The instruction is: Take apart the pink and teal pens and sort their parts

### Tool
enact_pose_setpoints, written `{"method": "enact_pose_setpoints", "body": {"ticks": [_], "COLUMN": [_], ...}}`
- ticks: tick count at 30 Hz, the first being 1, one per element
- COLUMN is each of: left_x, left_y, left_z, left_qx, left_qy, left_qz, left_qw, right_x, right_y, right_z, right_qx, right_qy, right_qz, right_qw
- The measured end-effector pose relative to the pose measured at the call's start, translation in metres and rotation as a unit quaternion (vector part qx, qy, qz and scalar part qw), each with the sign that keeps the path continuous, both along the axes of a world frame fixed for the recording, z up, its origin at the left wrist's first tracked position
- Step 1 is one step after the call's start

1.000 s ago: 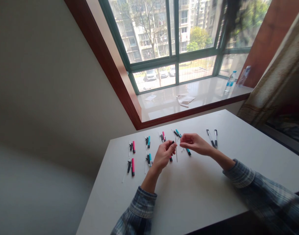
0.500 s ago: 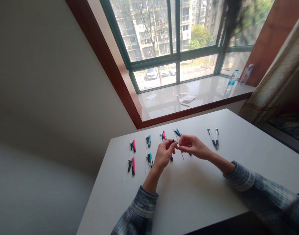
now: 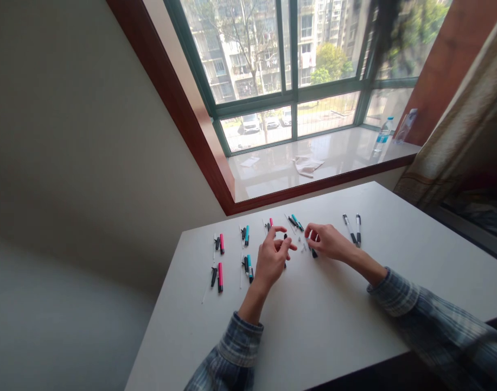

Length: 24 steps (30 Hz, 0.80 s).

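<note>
Though inside table edges (image 3: 338, 192), hands (image 3: 272, 258) (image 3: 329, 243) apart

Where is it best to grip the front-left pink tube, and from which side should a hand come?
Probably pinch the pink tube across its middle, from above and slightly right: it lies flat, pointing away from the person, with a black piece close on its left.

From here I can read no words or numbers; the blue label (image 3: 381, 139) on the bottle (image 3: 384, 128) is too small

Pink pen barrels (image 3: 220, 276), teal barrels (image 3: 247, 234) (both black-ended), lying flat
</note>
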State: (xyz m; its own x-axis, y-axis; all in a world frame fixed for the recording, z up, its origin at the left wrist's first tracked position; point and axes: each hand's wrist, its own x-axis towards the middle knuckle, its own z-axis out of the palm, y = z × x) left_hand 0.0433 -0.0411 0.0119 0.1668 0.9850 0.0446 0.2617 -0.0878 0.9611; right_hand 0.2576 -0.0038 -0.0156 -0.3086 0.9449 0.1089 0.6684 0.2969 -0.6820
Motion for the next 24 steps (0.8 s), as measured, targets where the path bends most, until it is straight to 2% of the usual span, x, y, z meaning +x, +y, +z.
{"method": "enact_pose_setpoints", "body": {"ticks": [5, 9, 17, 24], "left_x": [0.0051, 0.0069, 0.0063, 0.0049], "left_y": [-0.0058, -0.0053, -0.0039, -0.0034], "left_z": [0.0037, 0.0031, 0.0006, -0.0004], "left_qx": [0.021, 0.047, 0.058, 0.062], "left_qy": [0.064, 0.098, 0.100, 0.109], "left_qz": [-0.029, -0.018, -0.014, -0.021], "left_qw": [0.997, 0.994, 0.993, 0.992], "right_x": [0.0005, 0.0017, 0.0026, 0.0063], "right_y": [-0.0006, -0.0001, 0.0026, 0.0029], "right_z": [0.0010, 0.0004, 0.0005, 0.0048], "right_qx": [-0.004, -0.005, -0.024, -0.021], "right_qy": [-0.006, -0.016, -0.044, -0.071], "right_qz": [0.001, 0.002, 0.007, -0.022], "right_qw": [1.000, 1.000, 0.999, 0.997]}}
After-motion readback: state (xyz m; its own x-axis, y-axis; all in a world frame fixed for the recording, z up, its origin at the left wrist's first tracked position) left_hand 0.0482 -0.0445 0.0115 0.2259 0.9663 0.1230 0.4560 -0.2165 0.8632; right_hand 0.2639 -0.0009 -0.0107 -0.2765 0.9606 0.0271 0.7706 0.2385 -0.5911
